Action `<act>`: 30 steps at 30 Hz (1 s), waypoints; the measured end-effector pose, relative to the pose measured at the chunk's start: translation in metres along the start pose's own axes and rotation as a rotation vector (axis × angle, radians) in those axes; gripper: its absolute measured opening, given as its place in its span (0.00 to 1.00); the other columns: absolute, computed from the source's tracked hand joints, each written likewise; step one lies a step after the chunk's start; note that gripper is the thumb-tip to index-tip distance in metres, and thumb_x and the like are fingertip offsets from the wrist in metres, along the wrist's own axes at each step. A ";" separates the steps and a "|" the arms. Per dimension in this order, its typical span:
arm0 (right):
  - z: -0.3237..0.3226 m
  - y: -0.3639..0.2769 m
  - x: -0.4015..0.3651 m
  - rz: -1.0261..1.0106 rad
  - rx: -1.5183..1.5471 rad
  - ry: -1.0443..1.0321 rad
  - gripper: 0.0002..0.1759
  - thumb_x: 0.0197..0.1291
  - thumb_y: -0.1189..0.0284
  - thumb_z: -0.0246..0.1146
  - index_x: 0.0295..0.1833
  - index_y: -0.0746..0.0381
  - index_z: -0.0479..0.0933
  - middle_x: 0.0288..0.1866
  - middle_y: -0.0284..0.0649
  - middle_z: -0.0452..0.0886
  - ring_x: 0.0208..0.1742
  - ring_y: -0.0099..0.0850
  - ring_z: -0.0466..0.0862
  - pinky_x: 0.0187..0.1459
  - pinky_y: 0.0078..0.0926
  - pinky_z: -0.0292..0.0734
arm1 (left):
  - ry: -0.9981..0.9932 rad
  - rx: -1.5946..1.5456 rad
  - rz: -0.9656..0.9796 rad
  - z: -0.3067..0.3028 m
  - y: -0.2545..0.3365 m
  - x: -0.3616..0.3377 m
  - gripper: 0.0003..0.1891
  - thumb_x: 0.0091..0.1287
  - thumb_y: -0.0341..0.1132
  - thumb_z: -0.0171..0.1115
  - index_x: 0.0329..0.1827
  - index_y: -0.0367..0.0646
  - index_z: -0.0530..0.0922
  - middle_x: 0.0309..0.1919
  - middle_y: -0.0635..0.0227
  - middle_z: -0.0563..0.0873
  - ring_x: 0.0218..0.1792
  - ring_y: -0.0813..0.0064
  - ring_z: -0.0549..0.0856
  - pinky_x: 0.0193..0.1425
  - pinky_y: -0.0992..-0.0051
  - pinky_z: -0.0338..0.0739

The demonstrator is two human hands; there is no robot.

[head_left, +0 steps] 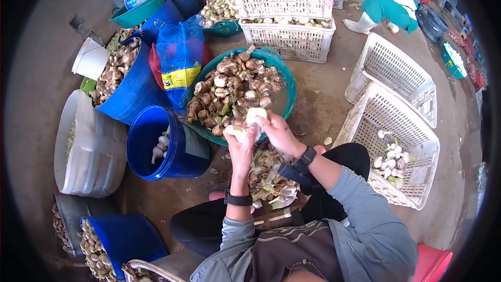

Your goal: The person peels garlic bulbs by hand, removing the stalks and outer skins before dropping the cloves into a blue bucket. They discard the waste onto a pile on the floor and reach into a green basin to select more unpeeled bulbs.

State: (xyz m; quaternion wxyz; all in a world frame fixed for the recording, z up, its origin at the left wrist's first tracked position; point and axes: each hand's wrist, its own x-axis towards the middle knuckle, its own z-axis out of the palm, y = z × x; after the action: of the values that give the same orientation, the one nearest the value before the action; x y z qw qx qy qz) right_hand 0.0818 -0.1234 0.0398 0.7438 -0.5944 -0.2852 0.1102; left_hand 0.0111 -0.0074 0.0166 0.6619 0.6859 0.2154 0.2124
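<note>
In front of me, my left hand is closed, its fingers around a pale garlic bulb. Close against it, my right hand is closed too, with a whitish, rounded piece at its fingertips; blur hides exactly what that is. Both hands are over the near rim of a green basin heaped with brownish, unpeeled garlic bulbs. Below my hands, a pile of peeled-off skins and leaves lies on the floor between my legs.
To the left stands a blue bucket with a few white bulbs inside. White crates stand at right, the nearer holding white bulbs. Stacked crates are behind the basin. Filled tubs line the left side. A person sits far right.
</note>
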 end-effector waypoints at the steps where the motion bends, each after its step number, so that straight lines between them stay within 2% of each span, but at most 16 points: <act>1: -0.004 0.000 0.001 0.210 0.243 0.086 0.14 0.69 0.66 0.50 0.51 0.63 0.72 0.39 0.32 0.78 0.38 0.23 0.77 0.42 0.22 0.72 | -0.159 -0.136 0.041 -0.003 0.010 -0.005 0.25 0.61 0.40 0.66 0.53 0.42 0.61 0.40 0.65 0.73 0.40 0.80 0.73 0.45 0.79 0.72; 2: -0.009 0.000 0.004 0.417 0.485 0.172 0.12 0.69 0.65 0.50 0.49 0.61 0.72 0.39 0.30 0.77 0.38 0.21 0.77 0.43 0.21 0.72 | -0.317 -0.273 0.085 -0.006 0.016 -0.006 0.25 0.60 0.39 0.67 0.53 0.43 0.62 0.43 0.66 0.72 0.43 0.79 0.73 0.48 0.78 0.71; 4: -0.018 -0.002 0.007 0.479 0.796 0.012 0.14 0.71 0.61 0.45 0.39 0.57 0.70 0.27 0.28 0.73 0.28 0.22 0.73 0.35 0.20 0.68 | -0.579 -0.238 0.157 -0.021 0.022 -0.002 0.28 0.56 0.36 0.69 0.57 0.46 0.65 0.45 0.71 0.73 0.46 0.78 0.74 0.51 0.77 0.71; 6: -0.012 -0.010 0.009 0.602 0.681 0.059 0.14 0.71 0.61 0.44 0.37 0.58 0.68 0.22 0.28 0.68 0.25 0.22 0.70 0.32 0.20 0.67 | -0.641 -0.327 0.007 -0.027 0.017 0.000 0.28 0.60 0.40 0.66 0.61 0.43 0.65 0.49 0.69 0.75 0.50 0.78 0.74 0.55 0.76 0.70; 8: -0.016 -0.008 0.009 0.521 0.688 0.001 0.15 0.71 0.61 0.44 0.38 0.60 0.68 0.23 0.29 0.69 0.23 0.22 0.70 0.28 0.20 0.66 | -0.427 -0.511 -0.051 -0.025 0.002 -0.002 0.26 0.66 0.42 0.59 0.63 0.40 0.66 0.54 0.67 0.75 0.54 0.76 0.75 0.59 0.74 0.69; 9: -0.017 -0.005 0.008 0.440 0.698 -0.050 0.16 0.71 0.61 0.44 0.40 0.62 0.69 0.23 0.30 0.69 0.21 0.22 0.69 0.25 0.20 0.65 | -0.423 -0.601 -0.047 -0.025 0.001 -0.003 0.21 0.70 0.40 0.52 0.62 0.38 0.66 0.55 0.66 0.75 0.56 0.73 0.75 0.61 0.70 0.68; 12: -0.031 -0.031 0.010 0.368 0.681 -0.104 0.16 0.71 0.60 0.46 0.39 0.63 0.67 0.21 0.28 0.65 0.18 0.18 0.62 0.20 0.19 0.60 | -0.329 -0.760 -0.136 -0.026 -0.001 -0.002 0.20 0.72 0.40 0.48 0.63 0.39 0.65 0.55 0.64 0.76 0.55 0.72 0.76 0.60 0.70 0.71; 14: -0.044 -0.008 0.008 0.431 0.570 -0.131 0.16 0.68 0.60 0.51 0.41 0.63 0.70 0.25 0.35 0.72 0.21 0.25 0.71 0.25 0.23 0.68 | -0.248 -0.717 -0.068 -0.029 -0.003 0.004 0.21 0.72 0.40 0.47 0.64 0.39 0.64 0.55 0.63 0.76 0.55 0.71 0.77 0.59 0.71 0.73; 16: -0.034 0.003 0.004 -0.492 -1.167 -0.273 0.15 0.63 0.60 0.57 0.45 0.62 0.74 0.36 0.40 0.79 0.32 0.35 0.79 0.36 0.29 0.75 | -0.173 -0.656 -0.049 -0.030 -0.002 0.004 0.20 0.73 0.39 0.47 0.63 0.38 0.64 0.54 0.63 0.76 0.55 0.72 0.77 0.59 0.71 0.72; 17: -0.028 0.007 0.000 -0.250 -1.001 -0.278 0.15 0.58 0.62 0.61 0.46 0.60 0.77 0.46 0.42 0.79 0.44 0.42 0.80 0.46 0.33 0.75 | -0.160 -0.581 -0.003 -0.030 -0.002 0.007 0.20 0.73 0.39 0.47 0.63 0.38 0.65 0.54 0.63 0.76 0.54 0.73 0.77 0.59 0.72 0.71; 20: 0.005 -0.013 0.005 -0.044 -0.460 -0.137 0.09 0.57 0.73 0.60 0.43 0.63 0.75 0.36 0.45 0.79 0.37 0.44 0.80 0.38 0.34 0.75 | -0.120 -0.424 0.035 -0.027 0.000 0.004 0.19 0.72 0.38 0.48 0.61 0.37 0.67 0.52 0.66 0.77 0.51 0.77 0.76 0.58 0.75 0.69; 24: -0.004 -0.002 0.012 -0.155 -0.628 -0.094 0.07 0.58 0.78 0.58 0.43 0.65 0.73 0.32 0.44 0.79 0.33 0.39 0.81 0.37 0.27 0.74 | -0.108 -0.275 0.131 -0.023 0.007 0.002 0.17 0.73 0.37 0.48 0.60 0.40 0.67 0.51 0.65 0.77 0.52 0.76 0.76 0.58 0.75 0.69; 26: -0.012 0.002 0.013 -0.173 -0.724 0.068 0.05 0.58 0.79 0.57 0.41 0.66 0.72 0.28 0.45 0.76 0.32 0.39 0.79 0.35 0.30 0.73 | -0.092 -0.731 -0.013 -0.026 0.009 0.001 0.15 0.73 0.36 0.45 0.59 0.41 0.67 0.53 0.61 0.77 0.55 0.72 0.76 0.60 0.72 0.69; 27: -0.022 0.016 0.011 -0.110 -0.822 -0.025 0.05 0.59 0.80 0.56 0.41 0.67 0.72 0.30 0.42 0.76 0.32 0.33 0.80 0.36 0.26 0.74 | -0.140 -0.860 -0.004 -0.028 0.015 0.001 0.14 0.74 0.36 0.42 0.58 0.42 0.67 0.55 0.57 0.76 0.58 0.68 0.75 0.63 0.69 0.68; 28: -0.022 0.023 0.008 -0.109 -0.813 -0.023 0.05 0.59 0.80 0.56 0.41 0.67 0.72 0.30 0.42 0.76 0.32 0.33 0.80 0.36 0.26 0.74 | -0.140 -0.850 -0.004 -0.030 0.016 0.001 0.14 0.74 0.36 0.42 0.58 0.42 0.67 0.55 0.57 0.76 0.58 0.68 0.75 0.63 0.69 0.68; 30: -0.017 0.033 0.004 -0.073 -0.395 -0.133 0.06 0.60 0.77 0.57 0.42 0.64 0.73 0.31 0.41 0.78 0.31 0.33 0.80 0.34 0.29 0.74 | -0.137 -0.754 0.053 -0.031 0.021 0.005 0.14 0.74 0.37 0.43 0.57 0.41 0.68 0.56 0.57 0.75 0.59 0.69 0.73 0.64 0.70 0.66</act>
State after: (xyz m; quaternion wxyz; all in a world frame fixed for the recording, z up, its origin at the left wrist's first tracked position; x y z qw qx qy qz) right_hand 0.1007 -0.1265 0.0071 0.5960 -0.7092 -0.3710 0.0640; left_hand -0.0021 0.0197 0.0389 0.8747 0.4124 0.0596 0.2476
